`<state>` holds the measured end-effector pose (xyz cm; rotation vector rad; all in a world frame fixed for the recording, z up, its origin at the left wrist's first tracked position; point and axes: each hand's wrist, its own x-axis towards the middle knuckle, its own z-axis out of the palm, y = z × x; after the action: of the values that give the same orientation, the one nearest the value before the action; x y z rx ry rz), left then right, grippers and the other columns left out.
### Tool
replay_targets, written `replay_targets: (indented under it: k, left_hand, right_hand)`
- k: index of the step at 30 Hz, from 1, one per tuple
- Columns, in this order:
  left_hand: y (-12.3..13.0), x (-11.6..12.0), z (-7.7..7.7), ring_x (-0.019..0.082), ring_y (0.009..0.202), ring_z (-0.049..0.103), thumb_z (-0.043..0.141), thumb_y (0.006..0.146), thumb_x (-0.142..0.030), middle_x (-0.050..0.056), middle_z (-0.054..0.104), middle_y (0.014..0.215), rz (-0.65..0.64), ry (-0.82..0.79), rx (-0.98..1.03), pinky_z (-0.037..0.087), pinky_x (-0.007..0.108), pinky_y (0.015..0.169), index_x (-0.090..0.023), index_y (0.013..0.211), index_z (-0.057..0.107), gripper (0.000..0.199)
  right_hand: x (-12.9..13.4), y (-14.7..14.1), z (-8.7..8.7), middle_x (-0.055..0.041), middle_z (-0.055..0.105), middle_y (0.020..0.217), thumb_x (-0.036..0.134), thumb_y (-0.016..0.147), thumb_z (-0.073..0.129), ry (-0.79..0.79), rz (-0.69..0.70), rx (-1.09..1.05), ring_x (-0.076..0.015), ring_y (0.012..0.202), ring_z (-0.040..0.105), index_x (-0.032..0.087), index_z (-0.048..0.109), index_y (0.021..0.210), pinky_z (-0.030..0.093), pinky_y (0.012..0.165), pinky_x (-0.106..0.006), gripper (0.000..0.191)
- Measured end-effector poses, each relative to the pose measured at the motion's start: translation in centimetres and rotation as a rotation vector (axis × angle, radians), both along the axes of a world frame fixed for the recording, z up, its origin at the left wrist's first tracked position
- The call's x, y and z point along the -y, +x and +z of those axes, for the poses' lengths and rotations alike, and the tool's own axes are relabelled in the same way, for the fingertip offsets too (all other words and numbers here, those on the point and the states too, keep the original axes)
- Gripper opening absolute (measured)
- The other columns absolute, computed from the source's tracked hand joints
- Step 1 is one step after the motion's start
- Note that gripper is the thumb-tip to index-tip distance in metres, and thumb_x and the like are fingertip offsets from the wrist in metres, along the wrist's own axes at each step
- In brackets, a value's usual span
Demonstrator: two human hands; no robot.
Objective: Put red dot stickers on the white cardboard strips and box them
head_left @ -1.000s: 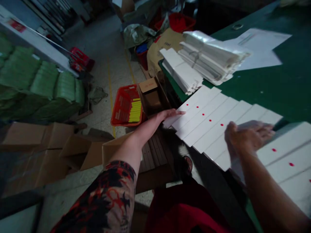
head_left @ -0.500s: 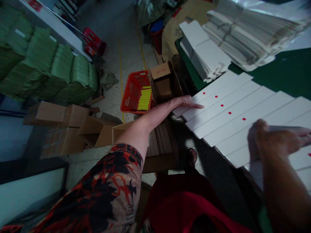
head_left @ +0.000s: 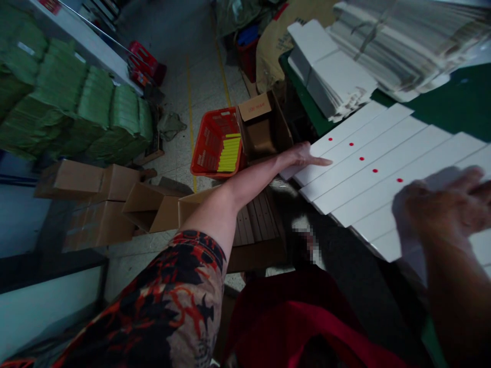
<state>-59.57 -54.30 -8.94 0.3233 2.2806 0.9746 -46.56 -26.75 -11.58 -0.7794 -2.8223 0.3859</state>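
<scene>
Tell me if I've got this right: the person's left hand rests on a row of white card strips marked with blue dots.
Not quite: the dots are red, not blue, as the head view shows. The left hand rests on a row of white card strips marked with red dots.

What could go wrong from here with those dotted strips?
The fanned white strips with red dots run out to the edge of the green table under the left hand, so a nudge might send some onto the floor. The right hand is blurred just above them and might knock the fan out of line, or smear the dots if they are still wet.
</scene>
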Motion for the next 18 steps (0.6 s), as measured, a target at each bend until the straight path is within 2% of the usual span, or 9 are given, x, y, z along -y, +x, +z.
replay_targets:
  k: [2, 3, 5, 7, 9, 11, 14, 16, 18]
  left_hand:
    - [0.1, 0.1, -0.2, 0.024, 0.094, 0.064, 0.072, 0.063, -0.062, 0.010, 0.070, 0.095, -0.036, 0.009, -0.052, 0.049, 0.035, 0.084, -0.013, 0.095, 0.069, 0.058]
    - [0.2, 0.2, -0.3, 0.024, 0.092, 0.065, 0.071, 0.064, -0.063, 0.010, 0.070, 0.093, -0.043, 0.009, -0.077, 0.050, 0.035, 0.083, -0.012, 0.094, 0.069, 0.059]
    - [0.3, 0.1, -0.4, 0.023, 0.090, 0.065, 0.069, 0.066, -0.063, 0.008, 0.070, 0.090, -0.058, -0.001, -0.118, 0.050, 0.033, 0.081, -0.013, 0.094, 0.070, 0.057]
    - [0.2, -0.2, -0.2, 0.023, 0.092, 0.065, 0.068, 0.068, -0.061, 0.007, 0.070, 0.090, -0.078, -0.026, -0.141, 0.049, 0.031, 0.081, -0.015, 0.095, 0.070, 0.053]
    - [0.1, -0.4, 0.2, 0.024, 0.096, 0.064, 0.069, 0.068, -0.060, 0.007, 0.070, 0.094, -0.108, -0.063, -0.150, 0.048, 0.030, 0.083, -0.015, 0.097, 0.069, 0.053]
    - [0.3, 0.4, 0.8, 0.026, 0.100, 0.062, 0.072, 0.064, -0.060, 0.010, 0.068, 0.101, -0.138, -0.102, -0.174, 0.048, 0.031, 0.085, -0.012, 0.099, 0.068, 0.059]
    - [2.6, 5.1, 0.9, 0.024, 0.101, 0.060, 0.070, 0.066, -0.060, 0.012, 0.065, 0.106, -0.042, -0.045, -0.323, 0.046, 0.030, 0.086, -0.011, 0.100, 0.066, 0.059]
    - [6.3, 10.3, -0.1, 0.018, 0.093, 0.061, 0.056, 0.080, -0.059, 0.008, 0.066, 0.099, 0.166, 0.045, -0.428, 0.045, 0.027, 0.083, -0.013, 0.099, 0.064, 0.050]
    - [11.4, 16.2, -2.4, 0.013, 0.084, 0.061, 0.031, 0.093, -0.056, 0.005, 0.066, 0.090, 0.415, 0.028, -0.407, 0.045, 0.025, 0.079, -0.015, 0.100, 0.062, 0.052]
  right_hand:
    - [3.1, -0.3, 3.2, -0.0206, 0.007, 0.157, 0.048, 0.093, 0.038, 0.014, 0.157, -0.102, -0.0406, 0.141, 0.003, 0.009, 0.018, 0.152, 0.005, 0.106, -0.068, 0.073]
    - [5.0, -0.8, 4.8, -0.0176, 0.012, 0.157, 0.049, 0.096, 0.034, 0.006, 0.285, -0.151, -0.0367, 0.142, 0.007, 0.012, 0.016, 0.153, 0.009, 0.109, -0.063, 0.070]
    - [8.5, -2.5, 6.8, -0.0126, 0.016, 0.157, 0.051, 0.099, 0.029, 0.044, 0.509, -0.207, -0.0326, 0.143, 0.008, 0.017, 0.022, 0.152, 0.015, 0.110, -0.058, 0.064]
    - [10.8, -4.9, 7.0, -0.0090, 0.016, 0.158, 0.049, 0.101, 0.030, 0.080, 0.657, -0.138, -0.0357, 0.143, 0.006, 0.024, 0.024, 0.152, 0.013, 0.108, -0.064, 0.058]
    - [11.6, -7.1, 5.8, -0.0097, 0.022, 0.156, 0.046, 0.102, 0.029, 0.067, 0.727, 0.073, -0.0402, 0.141, 0.008, 0.025, 0.030, 0.150, 0.008, 0.102, -0.070, 0.053]
    - [11.3, -8.2, 4.1, -0.0096, 0.022, 0.156, 0.050, 0.101, 0.028, 0.047, 0.740, 0.205, -0.0417, 0.140, 0.007, 0.027, 0.030, 0.150, 0.005, 0.099, -0.073, 0.054]
    - [10.8, -8.3, 2.3, -0.0067, 0.017, 0.158, 0.060, 0.099, 0.022, 0.040, 0.750, 0.148, -0.0402, 0.141, 0.004, 0.030, 0.025, 0.152, 0.002, 0.098, -0.075, 0.061]
    - [10.7, -8.0, 2.0, -0.0057, 0.017, 0.158, 0.061, 0.099, 0.020, 0.028, 0.771, 0.108, -0.0386, 0.141, 0.003, 0.030, 0.025, 0.152, 0.001, 0.099, -0.074, 0.062]
    - [10.7, -8.0, 2.1, -0.0038, 0.017, 0.158, 0.060, 0.099, 0.023, 0.036, 0.768, 0.125, -0.0353, 0.142, 0.001, 0.030, 0.025, 0.152, 0.000, 0.101, -0.072, 0.060]
